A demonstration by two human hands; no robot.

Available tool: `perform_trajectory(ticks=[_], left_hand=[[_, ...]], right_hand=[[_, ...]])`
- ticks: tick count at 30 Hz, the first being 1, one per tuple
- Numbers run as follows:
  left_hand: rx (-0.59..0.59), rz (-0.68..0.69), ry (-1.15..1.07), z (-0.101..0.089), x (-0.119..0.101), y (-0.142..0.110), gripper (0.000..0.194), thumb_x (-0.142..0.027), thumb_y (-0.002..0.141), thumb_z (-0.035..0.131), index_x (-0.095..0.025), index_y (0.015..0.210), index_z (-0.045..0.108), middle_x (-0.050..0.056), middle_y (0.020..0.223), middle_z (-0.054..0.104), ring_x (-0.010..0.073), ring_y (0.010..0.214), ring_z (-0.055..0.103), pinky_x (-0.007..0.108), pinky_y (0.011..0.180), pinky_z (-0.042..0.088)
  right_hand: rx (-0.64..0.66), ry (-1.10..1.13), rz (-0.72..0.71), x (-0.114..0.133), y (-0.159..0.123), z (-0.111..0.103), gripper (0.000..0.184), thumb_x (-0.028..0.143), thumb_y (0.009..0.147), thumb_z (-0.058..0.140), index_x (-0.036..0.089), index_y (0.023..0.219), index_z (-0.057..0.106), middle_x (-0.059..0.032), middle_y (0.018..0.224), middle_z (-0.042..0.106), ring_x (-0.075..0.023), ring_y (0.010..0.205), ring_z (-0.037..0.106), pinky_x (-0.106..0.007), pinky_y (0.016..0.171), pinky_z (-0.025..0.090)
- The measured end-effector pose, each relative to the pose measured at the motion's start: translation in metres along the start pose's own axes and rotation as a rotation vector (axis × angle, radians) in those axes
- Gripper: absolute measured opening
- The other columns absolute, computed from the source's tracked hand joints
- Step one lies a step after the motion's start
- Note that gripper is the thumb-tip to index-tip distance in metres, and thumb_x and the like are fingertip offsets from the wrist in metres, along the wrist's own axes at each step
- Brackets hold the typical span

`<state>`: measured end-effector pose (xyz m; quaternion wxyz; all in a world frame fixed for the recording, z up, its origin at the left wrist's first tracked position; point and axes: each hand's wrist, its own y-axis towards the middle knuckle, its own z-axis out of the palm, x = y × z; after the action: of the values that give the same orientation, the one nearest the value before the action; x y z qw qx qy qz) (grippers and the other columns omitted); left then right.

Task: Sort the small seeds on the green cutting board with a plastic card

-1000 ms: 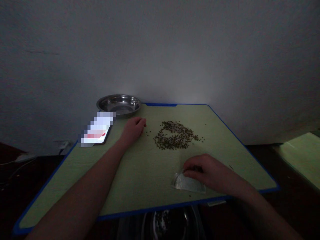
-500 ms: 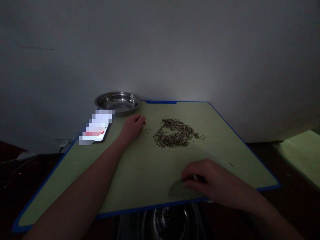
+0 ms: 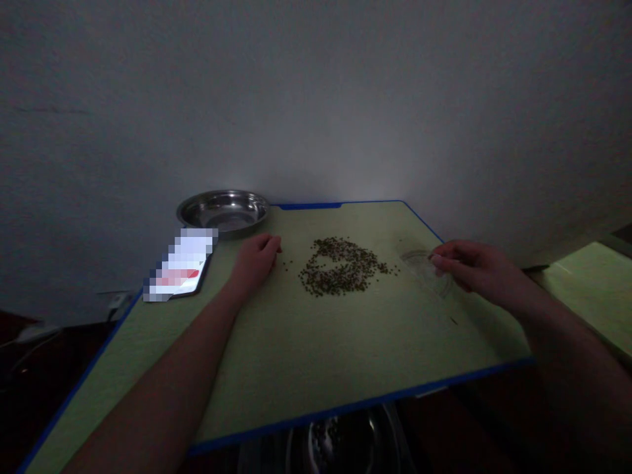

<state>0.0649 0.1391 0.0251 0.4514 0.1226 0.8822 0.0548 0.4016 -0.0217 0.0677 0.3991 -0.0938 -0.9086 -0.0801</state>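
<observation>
My right hand (image 3: 461,263) pinches a clear plastic protractor (image 3: 427,271) between thumb and fingertips. It is held at the right side of the board, beside the seeds; its curved edge and markings show faintly. A loose spread of small dark seeds (image 3: 345,280) lies mid-board, with a bare gap inside it. My left hand (image 3: 255,258) rests on the board left of the seeds, fingers curled closed, with nothing visible in them. A few stray seeds lie between that hand and the spread.
The pale green tabletop (image 3: 296,355) has a blue rim. At its back left stands a steel basin (image 3: 224,210), with a lit phone (image 3: 182,263) in front. Below the near edge, a metal bowl (image 3: 345,441) holds some dark bits. A wall rises behind.
My right hand has lifted the protractor from near the front edge and carried it away and right, beside the seeds. My left hand stays put. The view has shifted slightly.
</observation>
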Motion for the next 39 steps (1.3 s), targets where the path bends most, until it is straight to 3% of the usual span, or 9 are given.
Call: perform_trajectory(ticks=[2, 5, 11, 15, 18, 22, 30, 39], left_hand=[[0.007, 0.002, 0.001, -0.001, -0.001, 0.0, 0.027, -0.038, 0.077, 0.045, -0.02, 0.059, 0.054, -0.004, 0.042, 0.045, 0.0128, 0.041, 0.043, 0.027, 0.048, 0.034], [0.023, -0.023, -0.013, -0.002, -0.002, 0.001, 0.027, -0.039, 0.077, 0.045, -0.021, 0.06, 0.054, -0.004, 0.042, 0.046, 0.0133, 0.041, 0.044, 0.027, 0.047, 0.034], [0.01, -0.037, 0.01, -0.004, -0.004, 0.001, 0.028, -0.042, 0.077, 0.046, -0.022, 0.06, 0.055, -0.004, 0.041, 0.046, 0.0141, 0.04, 0.043, 0.028, 0.047, 0.034], [0.017, -0.045, 0.016, -0.005, -0.004, 0.002, 0.03, -0.044, 0.077, 0.045, -0.022, 0.059, 0.054, -0.004, 0.041, 0.047, 0.0145, 0.041, 0.044, 0.027, 0.047, 0.034], [0.026, -0.048, 0.021, -0.005, -0.002, 0.004, 0.03, -0.045, 0.077, 0.045, -0.022, 0.059, 0.054, -0.004, 0.041, 0.047, 0.0145, 0.041, 0.044, 0.027, 0.047, 0.034], [0.032, -0.056, 0.015, -0.004, 0.0, 0.006, 0.031, -0.046, 0.076, 0.044, -0.023, 0.059, 0.054, -0.004, 0.041, 0.047, 0.0144, 0.04, 0.043, 0.027, 0.045, 0.033], [0.034, -0.055, 0.033, -0.005, -0.003, 0.006, 0.031, -0.046, 0.075, 0.045, -0.021, 0.059, 0.054, -0.004, 0.042, 0.046, 0.0143, 0.042, 0.043, 0.027, 0.045, 0.032], [0.029, -0.06, 0.04, -0.003, 0.001, 0.006, 0.031, -0.047, 0.075, 0.044, -0.021, 0.061, 0.055, -0.004, 0.042, 0.046, 0.0142, 0.042, 0.043, 0.027, 0.046, 0.032]], right_hand=[[-0.066, -0.024, 0.025, -0.01, 0.017, -0.008, 0.031, 0.051, 0.073, 0.06, 0.021, 0.078, 0.064, -0.0025, 0.065, 0.061, -0.0102, 0.046, 0.042, -0.025, 0.041, 0.033], [-0.075, -0.096, 0.052, -0.026, 0.045, -0.014, 0.027, 0.047, 0.073, 0.06, 0.02, 0.071, 0.063, -0.0039, 0.065, 0.061, -0.01, 0.046, 0.042, -0.026, 0.043, 0.035], [-0.093, -0.192, 0.1, -0.052, 0.101, -0.014, 0.018, 0.034, 0.079, 0.056, 0.016, 0.075, 0.062, -0.0043, 0.066, 0.063, -0.0099, 0.048, 0.045, -0.024, 0.046, 0.035], [-0.068, -0.23, 0.108, -0.06, 0.125, -0.013, 0.019, 0.027, 0.081, 0.052, 0.013, 0.083, 0.064, -0.0054, 0.067, 0.065, -0.0099, 0.046, 0.045, -0.025, 0.047, 0.036], [-0.026, -0.259, 0.067, -0.062, 0.134, -0.009, 0.015, 0.025, 0.078, 0.054, 0.013, 0.075, 0.064, -0.005, 0.065, 0.064, -0.012, 0.053, 0.049, -0.026, 0.053, 0.038], [0.093, -0.271, -0.02, -0.058, 0.127, -0.001, 0.016, 0.027, 0.077, 0.057, 0.015, 0.069, 0.063, -0.0043, 0.067, 0.062, -0.0142, 0.061, 0.051, -0.027, 0.059, 0.039], [0.351, -0.243, -0.121, -0.044, 0.086, 0.007, 0.022, 0.037, 0.079, 0.055, 0.016, 0.075, 0.062, -0.0023, 0.07, 0.06, -0.0147, 0.064, 0.052, -0.027, 0.062, 0.041], [0.388, -0.228, -0.085, -0.016, 0.043, 0.035, 0.02, 0.033, 0.083, 0.053, 0.017, 0.072, 0.058, 0.0013, 0.059, 0.054, -0.0117, 0.051, 0.046, -0.026, 0.051, 0.035]])
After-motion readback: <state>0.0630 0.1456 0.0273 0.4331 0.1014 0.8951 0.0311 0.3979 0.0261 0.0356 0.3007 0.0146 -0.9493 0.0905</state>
